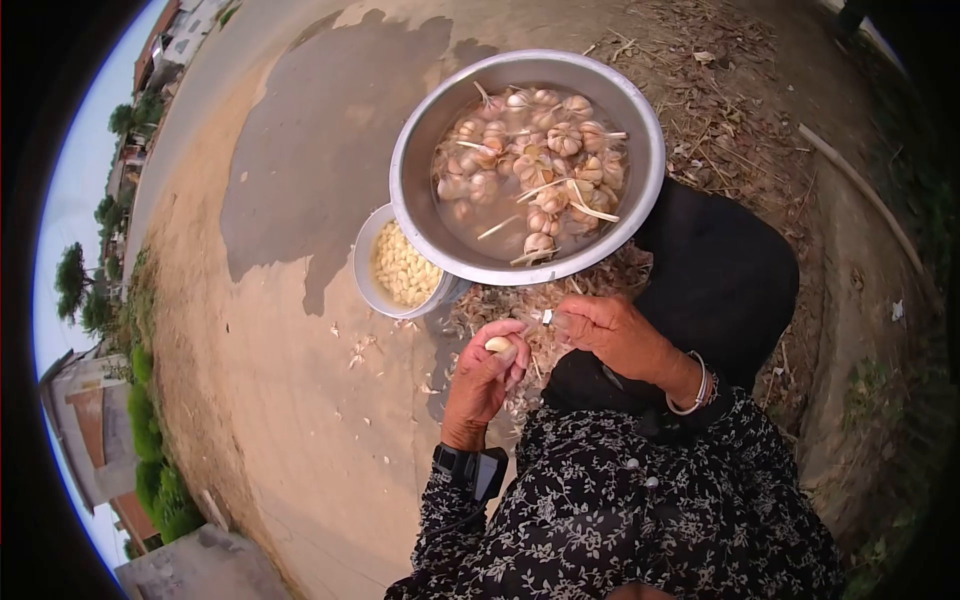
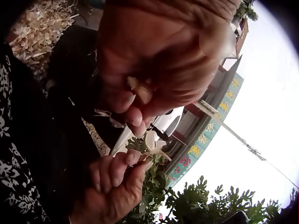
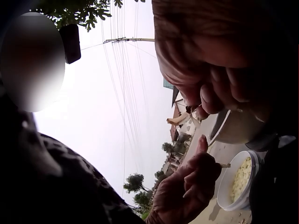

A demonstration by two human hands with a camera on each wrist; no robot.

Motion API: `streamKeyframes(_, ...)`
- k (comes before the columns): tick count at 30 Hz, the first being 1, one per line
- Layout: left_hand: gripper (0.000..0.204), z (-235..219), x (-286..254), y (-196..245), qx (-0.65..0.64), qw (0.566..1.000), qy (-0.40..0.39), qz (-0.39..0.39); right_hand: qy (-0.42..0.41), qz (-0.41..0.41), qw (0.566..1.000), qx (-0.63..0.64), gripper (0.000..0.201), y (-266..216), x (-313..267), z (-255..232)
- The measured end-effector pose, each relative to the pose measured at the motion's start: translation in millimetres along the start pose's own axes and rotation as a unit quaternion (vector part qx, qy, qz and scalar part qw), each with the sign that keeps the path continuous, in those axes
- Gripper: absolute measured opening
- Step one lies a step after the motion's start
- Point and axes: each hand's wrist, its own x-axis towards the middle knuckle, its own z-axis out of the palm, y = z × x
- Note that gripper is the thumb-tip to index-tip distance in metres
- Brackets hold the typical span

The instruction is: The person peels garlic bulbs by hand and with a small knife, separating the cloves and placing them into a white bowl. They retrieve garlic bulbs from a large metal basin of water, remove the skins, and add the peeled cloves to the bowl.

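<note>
My left hand (image 1: 482, 378) holds a pale garlic clove (image 1: 497, 344) between thumb and curled fingers; the left wrist view shows a clove (image 2: 141, 91) against the fingers. Just to its right, my right hand (image 1: 615, 335) pinches a small whitish piece of garlic (image 1: 547, 317) between thumb and forefinger. Seen from the left wrist, that piece has thin white papery skin (image 2: 152, 142) and a short stalk. The hands are close together but apart, in front of the lap. Beyond them, a large metal basin (image 1: 398, 190) holds garlic bulbs (image 1: 535, 170) in cloudy water.
A white bucket (image 1: 361, 270) of peeled cloves (image 1: 405, 265) stands against the basin's left side. Garlic skins (image 1: 480, 308) litter the ground below the hands. Dark trouser legs (image 1: 725, 280) flank the basin's right. Wet concrete (image 1: 300, 150) spreads at the left, dry leaves (image 1: 720, 110) at the right.
</note>
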Motion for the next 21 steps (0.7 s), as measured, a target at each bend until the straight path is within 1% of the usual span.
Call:
streamKeyframes(1,0.033,-3.3,-0.1,2.0,0.004,1.0,-0.028,0.011,0.009,0.044,0.998,0.054,0.029,-0.9,0.1,-1.3)
streamKeyframes(2,0.033,-7.3,-0.1,4.8,0.005,1.0,-0.026,0.013,0.006,0.042,0.998,0.056,0.029,1.7,-0.2,-1.5)
streamKeyframes(4,0.037,-18.3,3.0,13.8,0.057,0.997,0.027,0.051,-0.048,-0.002,0.999,-0.024,0.028,6.0,0.5,-1.1)
streamKeyframes(5,0.036,-28.8,6.9,22.8,0.075,0.993,0.031,0.084,-0.049,-0.005,0.998,-0.024,0.028,4.6,1.0,0.5)
streamKeyframes(6,0.036,-37.8,12.8,35.9,0.113,0.985,0.08,0.101,-0.072,-0.018,0.997,-0.03,0.028,2.0,0.8,2.4)
streamKeyframes(7,0.036,-56.2,22.5,47.5,0.142,0.977,0.116,0.112,-0.094,-0.03,0.994,-0.036,0.029,0.2,0.9,4.3)
streamKeyframes(8,0.039,-65.6,33.8,59.1,0.202,0.956,0.166,0.134,-0.095,-0.031,0.994,-0.036,0.029,-0.8,1.3,6.5)
streamKeyframes(9,0.037,-83.8,45.4,63.3,0.202,0.946,0.221,0.122,-0.106,-0.035,0.983,-0.144,0.025,-1.5,1.7,8.9)
streamKeyframes(10,0.035,-104.9,55.5,63.7,0.201,0.934,0.274,0.111,-0.113,-0.04,0.961,-0.251,0.022,-2.1,3.3,10.3)
streamKeyframes(11,0.035,-125.2,60.5,63.3,0.204,0.934,0.269,0.115,-0.107,-0.042,0.961,-0.253,0.022,-1.5,3.4,12.2)
streamKeyframes(12,0.034,-144.2,64.3,60.9,0.087,0.96,0.255,0.075,-0.102,-0.036,0.938,-0.33,0.022,0.1,0.3,15.8)
streamKeyframes(13,0.032,-146.4,67.5,60.1,-0.032,0.97,0.239,0.031,-0.098,-0.026,0.908,-0.407,0.022,0.9,-1.0,16.7)
streamKeyframes(14,0.032,-149.1,67.6,54.6,-0.032,0.971,0.236,0.028,-0.097,-0.022,0.908,-0.408,0.022,0.3,-0.1,15.3)
streamKeyframes(16,0.036,-138.5,55.8,46.4,-0.105,0.988,0.108,0.04,-0.054,-0.027,0.931,-0.36,0.03,-1.0,1.5,16.6)
streamKeyframes(17,0.037,-131.6,52.0,40.0,-0.123,0.986,0.107,0.036,-0.056,-0.026,0.931,-0.359,0.03,-0.5,2.3,17.6)
streamKeyframes(18,0.037,-116.8,45.7,36.3,-0.125,0.986,0.107,0.034,-0.027,-0.05,0.942,-0.329,0.03,0.5,3.1,18.1)
streamKeyframes(19,0.036,-97.0,37.6,34.6,-0.121,0.989,0.081,0.03,0.003,-0.074,0.951,-0.299,0.03,0.9,3.6,18.3)
streamKeyframes(20,0.036,-78.9,30.2,32.0,-0.118,0.991,0.053,0.025,0.003,-0.071,0.951,-0.301,0.03,-1.1,4.0,18.1)
streamKeyframes(21,0.03,-65.0,25.0,28.1,-0.117,0.992,0.036,0.025,-0.003,-0.057,0.956,-0.288,0.03,-5.0,4.6,17.6)
